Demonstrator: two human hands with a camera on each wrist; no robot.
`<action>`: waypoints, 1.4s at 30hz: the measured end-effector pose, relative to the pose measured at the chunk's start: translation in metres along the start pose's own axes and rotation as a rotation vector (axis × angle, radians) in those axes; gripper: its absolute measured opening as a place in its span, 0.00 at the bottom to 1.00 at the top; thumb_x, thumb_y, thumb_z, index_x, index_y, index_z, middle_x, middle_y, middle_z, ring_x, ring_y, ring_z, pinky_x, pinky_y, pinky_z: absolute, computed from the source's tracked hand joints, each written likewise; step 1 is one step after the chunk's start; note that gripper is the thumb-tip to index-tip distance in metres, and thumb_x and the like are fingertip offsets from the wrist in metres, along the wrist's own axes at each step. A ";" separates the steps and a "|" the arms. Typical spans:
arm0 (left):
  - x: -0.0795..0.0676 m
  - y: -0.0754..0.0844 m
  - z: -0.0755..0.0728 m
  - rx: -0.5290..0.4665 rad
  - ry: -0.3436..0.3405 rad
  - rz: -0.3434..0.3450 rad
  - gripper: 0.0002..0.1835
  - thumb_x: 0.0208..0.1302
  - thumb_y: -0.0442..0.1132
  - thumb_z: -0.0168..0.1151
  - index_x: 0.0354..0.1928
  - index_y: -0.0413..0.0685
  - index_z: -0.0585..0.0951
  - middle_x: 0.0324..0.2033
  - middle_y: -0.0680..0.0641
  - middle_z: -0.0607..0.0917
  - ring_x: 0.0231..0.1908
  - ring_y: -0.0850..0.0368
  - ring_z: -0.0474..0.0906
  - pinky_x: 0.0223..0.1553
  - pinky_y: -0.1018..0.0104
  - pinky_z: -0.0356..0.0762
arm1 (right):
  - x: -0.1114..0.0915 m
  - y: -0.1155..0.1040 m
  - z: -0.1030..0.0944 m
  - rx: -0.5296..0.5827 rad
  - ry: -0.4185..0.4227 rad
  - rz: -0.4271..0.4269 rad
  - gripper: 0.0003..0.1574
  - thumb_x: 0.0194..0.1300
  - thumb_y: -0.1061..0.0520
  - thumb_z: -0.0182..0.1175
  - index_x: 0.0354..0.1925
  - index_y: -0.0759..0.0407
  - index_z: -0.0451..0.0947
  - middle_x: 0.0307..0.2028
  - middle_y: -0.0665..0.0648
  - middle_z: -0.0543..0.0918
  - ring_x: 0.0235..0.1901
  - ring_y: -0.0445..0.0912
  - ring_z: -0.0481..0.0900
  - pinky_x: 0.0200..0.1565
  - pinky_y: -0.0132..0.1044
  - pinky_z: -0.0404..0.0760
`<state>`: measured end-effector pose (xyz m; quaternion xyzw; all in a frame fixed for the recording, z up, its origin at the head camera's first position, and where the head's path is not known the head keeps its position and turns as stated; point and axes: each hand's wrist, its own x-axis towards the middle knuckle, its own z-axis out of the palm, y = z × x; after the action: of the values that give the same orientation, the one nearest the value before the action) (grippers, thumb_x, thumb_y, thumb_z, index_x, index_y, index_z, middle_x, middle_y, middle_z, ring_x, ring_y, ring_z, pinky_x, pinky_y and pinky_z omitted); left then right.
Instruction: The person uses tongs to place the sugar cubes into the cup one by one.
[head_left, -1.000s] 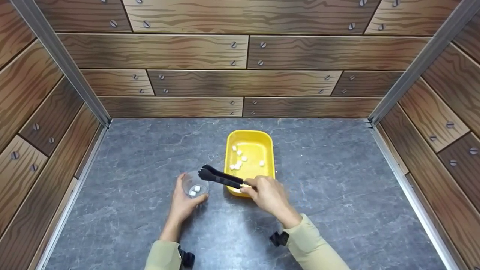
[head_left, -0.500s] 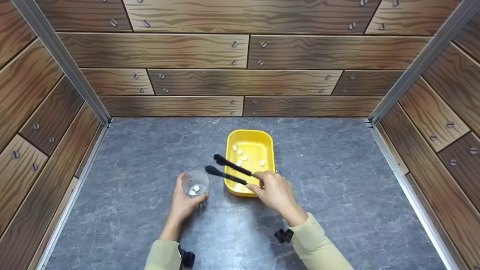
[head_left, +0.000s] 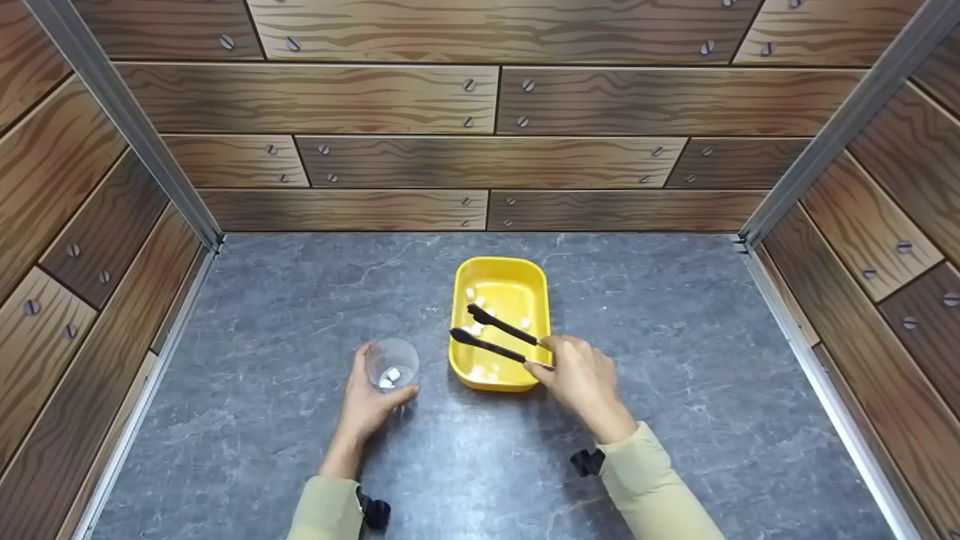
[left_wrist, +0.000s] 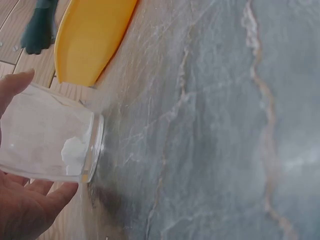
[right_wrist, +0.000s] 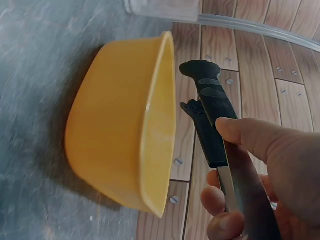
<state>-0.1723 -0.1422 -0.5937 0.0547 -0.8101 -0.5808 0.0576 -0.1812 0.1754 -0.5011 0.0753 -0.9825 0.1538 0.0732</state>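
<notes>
My left hand [head_left: 367, 405] curls round a clear cup [head_left: 394, 363] that stands on the grey surface; thumb and fingers are on opposite sides of it. A few small white cubes [left_wrist: 74, 154] lie at the cup's bottom. In my right hand [head_left: 581, 379] I grip black-tipped tongs [right_wrist: 212, 117], spread apart with nothing between their tips. The tongs hang over a yellow tub [head_left: 501, 379]. Several white cubes [head_left: 480, 302] lie inside it, partly hidden behind the tongs. In the right wrist view the tub's wall hides its contents.
Wood-patterned panels [head_left: 341, 97] wall in the grey marbled surface [head_left: 675, 322] at the back and both sides. Metal strips [head_left: 817, 375] run along the side edges. The tub stands to the right of the cup, with a gap between them.
My right hand has moved right, carrying the tongs from the cup's rim to above the yellow tub. The tongs' arms have spread apart. My left hand and the cup stay in place.
</notes>
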 end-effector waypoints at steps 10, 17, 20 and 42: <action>0.001 0.001 0.001 -0.018 0.001 0.010 0.58 0.36 0.43 0.85 0.71 0.49 0.61 0.66 0.34 0.67 0.65 0.36 0.63 0.65 0.41 0.60 | 0.000 0.010 0.006 -0.109 -0.042 -0.015 0.28 0.51 0.38 0.74 0.43 0.56 0.86 0.31 0.54 0.85 0.20 0.50 0.78 0.20 0.43 0.75; 0.001 0.001 0.001 0.008 0.017 0.028 0.55 0.38 0.42 0.84 0.69 0.46 0.63 0.63 0.33 0.70 0.63 0.36 0.66 0.63 0.42 0.63 | 0.009 0.010 0.009 -0.150 -0.084 0.015 0.25 0.54 0.40 0.72 0.43 0.55 0.85 0.29 0.53 0.83 0.22 0.51 0.78 0.22 0.46 0.76; 0.001 0.001 0.001 0.011 0.011 0.024 0.55 0.38 0.42 0.83 0.70 0.45 0.62 0.64 0.32 0.69 0.63 0.35 0.66 0.64 0.42 0.63 | 0.012 0.010 0.011 -0.159 -0.098 0.024 0.25 0.54 0.40 0.72 0.41 0.56 0.85 0.29 0.54 0.83 0.22 0.52 0.78 0.22 0.47 0.77; 0.000 0.001 0.001 0.008 0.008 0.013 0.56 0.39 0.42 0.83 0.71 0.41 0.60 0.64 0.31 0.68 0.64 0.35 0.65 0.64 0.42 0.62 | 0.019 0.007 0.014 -0.182 -0.133 0.020 0.23 0.55 0.38 0.71 0.31 0.55 0.80 0.27 0.57 0.83 0.23 0.57 0.80 0.23 0.51 0.78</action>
<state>-0.1723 -0.1415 -0.5931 0.0520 -0.8127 -0.5768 0.0641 -0.2026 0.1751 -0.5131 0.0685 -0.9958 0.0594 0.0128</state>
